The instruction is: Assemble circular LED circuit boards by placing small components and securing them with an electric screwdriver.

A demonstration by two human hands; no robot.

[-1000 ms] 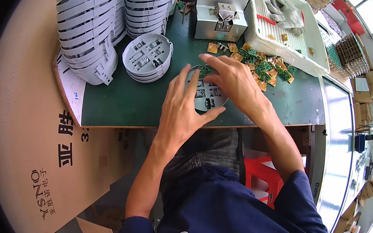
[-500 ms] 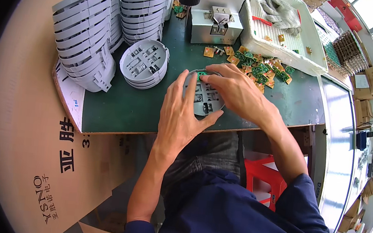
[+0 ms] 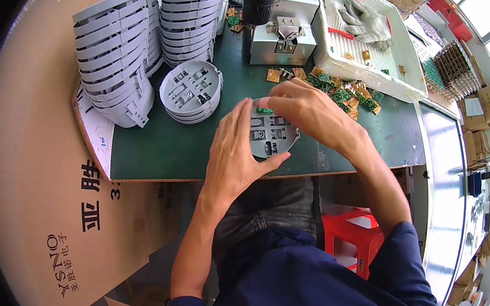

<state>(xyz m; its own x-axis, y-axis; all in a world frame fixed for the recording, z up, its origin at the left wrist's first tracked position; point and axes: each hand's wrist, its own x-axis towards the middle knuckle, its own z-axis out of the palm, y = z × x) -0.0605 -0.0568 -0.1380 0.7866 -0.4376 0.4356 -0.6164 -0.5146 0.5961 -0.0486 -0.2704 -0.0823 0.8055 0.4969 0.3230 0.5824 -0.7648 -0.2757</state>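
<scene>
A round grey plastic housing [image 3: 272, 137] lies on the green table mat [image 3: 162, 147] near its front edge. My left hand [image 3: 238, 152] cups the housing from the left, thumb under its lower rim. Over the housing's top edge, my right hand [image 3: 309, 111] presses a small green circuit board [image 3: 264, 111] into it with the fingertips. Loose green and tan circuit boards [image 3: 340, 92] lie in a heap just behind my right hand.
A short stack of the same grey housings [image 3: 190, 90] sits left of my hands, with two tall stacks [image 3: 118, 56] behind it. A grey press machine [image 3: 282, 37] and a white tray [image 3: 359, 60] holding gloves stand at the back. A large cardboard sheet [image 3: 38, 191] leans at left; a red stool [image 3: 351, 236] is under the table.
Both hands stay on the housing. My right hand's fingertips have shifted to its top edge, where the small green board now shows. The view has tilted slightly.
</scene>
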